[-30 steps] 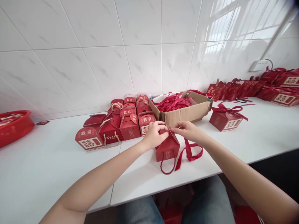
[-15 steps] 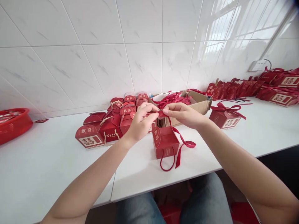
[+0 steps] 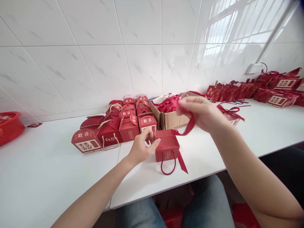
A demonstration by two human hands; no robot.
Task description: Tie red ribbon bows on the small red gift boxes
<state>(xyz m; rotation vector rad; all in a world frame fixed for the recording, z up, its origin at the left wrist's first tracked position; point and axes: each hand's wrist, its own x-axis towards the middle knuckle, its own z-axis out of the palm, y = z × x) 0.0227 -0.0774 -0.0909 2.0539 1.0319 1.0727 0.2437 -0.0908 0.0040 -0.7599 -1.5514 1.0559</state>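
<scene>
A small red gift box (image 3: 168, 145) with a twisted cord handle stands on the white table in front of me, its top folded over. My left hand (image 3: 143, 146) grips the box's left side, thumb on the near edge and fingers behind. Above and to the right, my right hand (image 3: 201, 111), slightly blurred, pinches a red ribbon (image 3: 188, 126). One stretch of that ribbon droops from my fingers to the top of the box. Its other tail lies on the table by the box's right side.
Behind my left hand stand several closed red boxes (image 3: 128, 129). A cardboard carton (image 3: 174, 121) of red ribbons sits against the tiled wall. To the right are a bow-tied box (image 3: 234, 118) and more red packages (image 3: 277, 98). A red basin (image 3: 10, 129) stands far left.
My left hand has come down from the ribbon to the box's left side. My right hand has moved right, pulling the ribbon across. The box's top, open before, is now folded over.
</scene>
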